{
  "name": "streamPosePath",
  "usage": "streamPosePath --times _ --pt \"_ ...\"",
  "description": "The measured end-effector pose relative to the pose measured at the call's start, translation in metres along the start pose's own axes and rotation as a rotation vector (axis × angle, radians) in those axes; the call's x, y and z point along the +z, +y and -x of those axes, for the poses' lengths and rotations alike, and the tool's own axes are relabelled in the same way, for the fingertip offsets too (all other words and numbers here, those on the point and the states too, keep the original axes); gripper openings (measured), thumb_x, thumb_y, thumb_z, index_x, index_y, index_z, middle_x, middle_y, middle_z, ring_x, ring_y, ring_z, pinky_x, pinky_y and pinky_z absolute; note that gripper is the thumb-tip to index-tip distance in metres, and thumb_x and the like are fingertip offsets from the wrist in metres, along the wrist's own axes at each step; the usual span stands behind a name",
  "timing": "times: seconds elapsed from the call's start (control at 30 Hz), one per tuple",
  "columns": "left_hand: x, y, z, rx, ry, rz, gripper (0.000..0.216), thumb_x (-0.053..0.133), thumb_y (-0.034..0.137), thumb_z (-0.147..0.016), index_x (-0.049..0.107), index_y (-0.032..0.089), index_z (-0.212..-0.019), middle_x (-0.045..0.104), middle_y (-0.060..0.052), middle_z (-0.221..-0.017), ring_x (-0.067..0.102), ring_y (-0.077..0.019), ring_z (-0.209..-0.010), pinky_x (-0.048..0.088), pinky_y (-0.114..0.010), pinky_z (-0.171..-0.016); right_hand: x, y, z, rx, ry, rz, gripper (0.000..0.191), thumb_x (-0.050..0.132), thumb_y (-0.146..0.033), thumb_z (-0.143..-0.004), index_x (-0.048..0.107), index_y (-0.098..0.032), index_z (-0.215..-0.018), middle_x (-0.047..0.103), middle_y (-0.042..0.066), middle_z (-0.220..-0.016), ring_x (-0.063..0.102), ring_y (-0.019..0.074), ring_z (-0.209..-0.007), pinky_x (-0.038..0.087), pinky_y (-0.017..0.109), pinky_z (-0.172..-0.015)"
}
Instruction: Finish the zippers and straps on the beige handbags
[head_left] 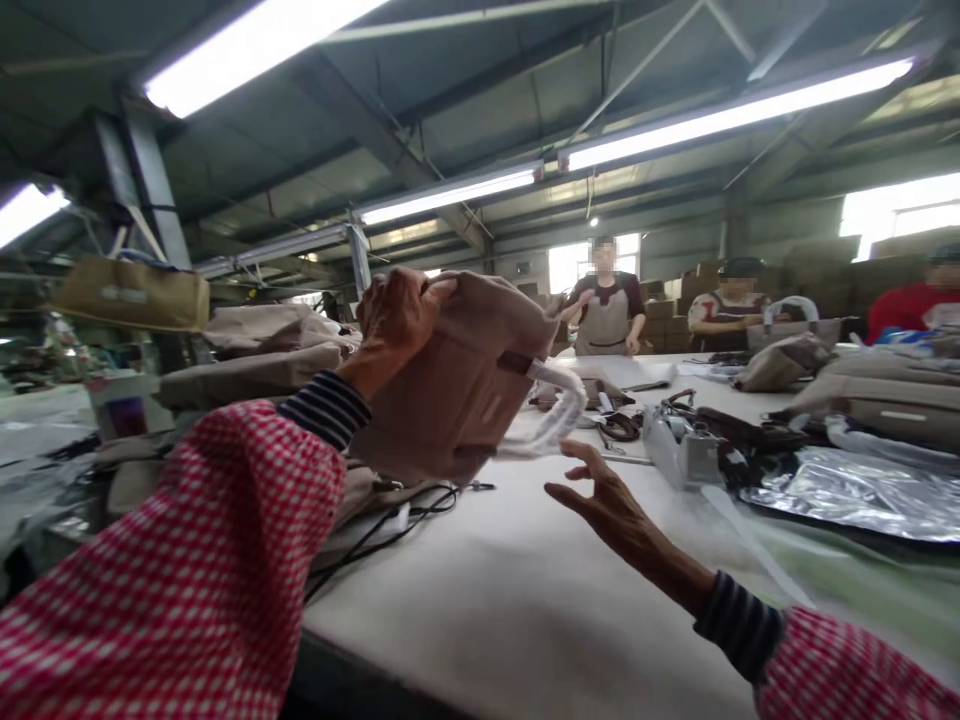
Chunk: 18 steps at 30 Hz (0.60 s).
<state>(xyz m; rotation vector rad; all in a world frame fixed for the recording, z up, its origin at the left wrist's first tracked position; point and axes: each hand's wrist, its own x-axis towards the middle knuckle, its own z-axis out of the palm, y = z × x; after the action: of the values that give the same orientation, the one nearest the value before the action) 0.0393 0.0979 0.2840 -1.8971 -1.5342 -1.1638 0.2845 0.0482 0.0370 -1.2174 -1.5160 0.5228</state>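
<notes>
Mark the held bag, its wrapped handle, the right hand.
Held bag (444,388), head view: on its broad panel.
Wrapped handle (576,402), head view: on its outer bend.
Right hand (609,498), head view: mid-hand.

Factory workshop, piled bags (889,395), broad worktable (525,570), fluorescent tubes (739,115), roof beams (394,150), stacked cartons (658,325)

The left hand (401,310) is hiding part of the bag (420,420) at its eleven o'clock; the bag is blurring, its label (492,407) showing too small to read. The frame's edges are cutting off the left sleeve (217,520) at eight o'clock, the right sleeve (840,660) at four, a person in red (896,308) at three and a lamp (255,50) at eleven. The table (510,570) is hiding the legs of a person in an apron (602,320) at two.
</notes>
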Motion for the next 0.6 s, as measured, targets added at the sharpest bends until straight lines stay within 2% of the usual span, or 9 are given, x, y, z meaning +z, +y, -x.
streamPosePath --times 0.07,0.13,0.23,0.3,0.37,0.4,0.47,0.53,0.6 --pt "0.000 -0.006 -0.006 -0.032 0.027 0.118 0.053 0.053 0.062 -0.094 0.066 0.017 -0.069 0.057 -0.006 -0.068 0.061 -0.0242 -0.076 0.042 -0.031 -0.068 -0.010 -0.014 0.005 -0.009 0.063 -0.029 0.076 0.075 -0.062 -0.078 0.050 -0.023 -0.139 0.062 0.014 -0.132 0.063 0.0305 -0.109 0.055 0.040 -0.081" --pt "0.011 -0.014 -0.005 -0.085 -0.032 0.299 0.054 0.061 0.060 -0.089 0.059 0.018 -0.056 0.043 -0.001 -0.055 0.049 -0.0170 -0.059 0.033 -0.028 -0.057 -0.019 -0.030 0.015 0.044 0.009 -0.104 0.080 0.076 -0.060 -0.077 0.048 -0.020 -0.140 0.069 0.011 -0.109 0.065 0.0263 -0.092 0.053 0.036 -0.072" --pt "0.037 -0.023 0.011 -0.151 -0.169 0.539 0.052 0.068 0.057 -0.082 0.054 0.018 -0.050 0.037 0.002 -0.050 0.036 -0.0124 -0.049 0.022 -0.027 -0.050 -0.029 -0.041 0.033 0.203 -0.137 -0.231 0.072 0.076 -0.051 -0.078 0.053 -0.014 -0.135 0.067 0.003 -0.077 0.057 0.0174 -0.065 0.044 0.029 -0.057" --pt "0.050 -0.024 0.024 -0.153 -0.189 0.611 0.051 0.068 0.056 -0.082 0.052 0.018 -0.050 0.037 0.002 -0.051 0.035 -0.0118 -0.050 0.021 -0.026 -0.049 -0.033 -0.037 0.039 0.290 -0.143 -0.288 0.067 0.077 -0.045 -0.076 0.057 -0.012 -0.131 0.063 0.000 -0.069 0.048 0.0131 -0.055 0.037 0.027 -0.051" --pt "0.055 -0.021 0.035 -0.091 -0.107 0.632 0.050 0.064 0.054 -0.085 0.050 0.018 -0.053 0.037 0.003 -0.055 0.035 -0.0117 -0.055 0.022 -0.025 -0.051 -0.036 -0.028 0.035 0.325 -0.098 -0.306 0.070 0.078 -0.039 -0.074 0.057 -0.011 -0.135 0.063 -0.001 -0.069 0.046 0.0119 -0.053 0.035 0.026 -0.050" --pt "0.054 -0.019 0.039 -0.024 -0.044 0.647 0.049 0.063 0.053 -0.087 0.048 0.018 -0.055 0.036 0.003 -0.057 0.034 -0.0116 -0.058 0.022 -0.025 -0.052 -0.038 -0.024 0.031 0.321 -0.071 -0.320 0.073 0.078 -0.037 -0.074 0.056 -0.011 -0.139 0.066 0.001 -0.074 0.051 0.0132 -0.057 0.038 0.027 -0.052" --pt "0.048 -0.017 0.047 0.151 0.062 0.677 0.047 0.060 0.049 -0.091 0.045 0.018 -0.059 0.034 0.004 -0.061 0.032 -0.0113 -0.062 0.023 -0.025 -0.055 -0.043 -0.019 0.017 0.278 -0.013 -0.369 0.076 0.078 -0.034 -0.074 0.055 -0.014 -0.143 0.071 0.007 -0.092 0.063 0.0186 -0.075 0.045 0.028 -0.059" --pt "0.042 -0.018 0.053 0.272 0.083 0.717 0.045 0.058 0.047 -0.094 0.044 0.018 -0.062 0.033 0.005 -0.062 0.031 -0.0109 -0.062 0.023 -0.025 -0.055 -0.048 -0.018 0.003 0.234 0.035 -0.412 0.068 0.077 -0.033 -0.074 0.061 -0.013 -0.136 0.071 0.012 -0.108 0.067 0.0232 -0.094 0.048 0.029 -0.063" --pt "0.040 -0.022 0.058 0.263 0.051 0.765 0.045 0.059 0.047 -0.094 0.044 0.018 -0.062 0.031 0.005 -0.062 0.030 -0.0107 -0.061 0.023 -0.025 -0.054 -0.053 -0.019 -0.005 0.211 0.067 -0.408 0.058 0.076 -0.033 -0.074 0.067 -0.012 -0.128 0.070 0.013 -0.111 0.067 0.0235 -0.096 0.047 0.027 -0.062"
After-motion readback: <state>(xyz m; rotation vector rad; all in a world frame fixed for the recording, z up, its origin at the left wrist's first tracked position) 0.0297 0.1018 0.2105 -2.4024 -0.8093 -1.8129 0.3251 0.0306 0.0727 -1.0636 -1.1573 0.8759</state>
